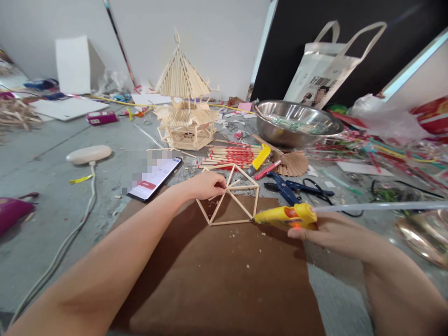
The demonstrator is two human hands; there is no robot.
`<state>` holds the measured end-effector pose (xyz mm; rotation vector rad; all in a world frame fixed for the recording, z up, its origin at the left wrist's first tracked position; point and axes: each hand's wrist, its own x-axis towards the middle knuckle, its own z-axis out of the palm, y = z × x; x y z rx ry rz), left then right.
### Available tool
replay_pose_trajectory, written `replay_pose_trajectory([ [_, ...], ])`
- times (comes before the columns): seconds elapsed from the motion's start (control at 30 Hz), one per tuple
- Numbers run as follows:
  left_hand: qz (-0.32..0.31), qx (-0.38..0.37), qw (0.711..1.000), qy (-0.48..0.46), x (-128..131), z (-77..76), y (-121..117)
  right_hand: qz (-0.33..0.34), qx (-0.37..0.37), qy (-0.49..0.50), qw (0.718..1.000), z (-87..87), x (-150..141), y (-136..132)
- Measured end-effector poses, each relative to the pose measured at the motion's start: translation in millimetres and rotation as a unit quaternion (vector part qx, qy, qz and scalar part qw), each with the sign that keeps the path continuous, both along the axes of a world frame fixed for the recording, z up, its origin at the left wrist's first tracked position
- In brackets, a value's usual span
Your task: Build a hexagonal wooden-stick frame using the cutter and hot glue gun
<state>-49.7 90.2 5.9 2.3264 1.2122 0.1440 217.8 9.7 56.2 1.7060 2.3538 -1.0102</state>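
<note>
A frame of thin wooden sticks (235, 223), joined into a hexagon with spokes, sits over a brown sheet (217, 280). My left hand (210, 184) pinches the frame at its centre, where the spokes meet. In my right hand (315, 228) is a yellow hot glue gun (285, 215), with a clear glue stick (378, 206) coming out of its back. The nozzle touches or nearly touches the frame's lower right corner. Behind the frame lie several red-tipped sticks (234, 155), and a small stick pavilion (185, 100) with a pointed roof stands farther back.
A phone (154, 177) lies left of the frame. Beyond it rests a white power strip (89, 154) with its cable. To the right are a yellow utility knife (261, 157), a red pen (267, 170), blue-handled pliers (285, 189) and a steel basin (297, 122).
</note>
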Motion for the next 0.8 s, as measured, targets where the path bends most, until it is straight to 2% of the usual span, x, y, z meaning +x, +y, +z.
replay_pose_trajectory([
  [0.17, -0.001, 0.003, 1.000, -0.002, -1, -0.8, 0, 0.006, 0.019, 0.000, 1.000, 0.4, 2, 0],
  [0.5, 0.000, 0.001, 1.000, 0.000, -1, -0.8, 0, 0.009, -0.001, 0.011, 1.000, -7.4, 10, 2],
  [0.8, 0.000, -0.004, 1.000, -0.008, -1, -0.9, 0, 0.006, -0.005, -0.002, 1.000, -3.2, 12, -1],
])
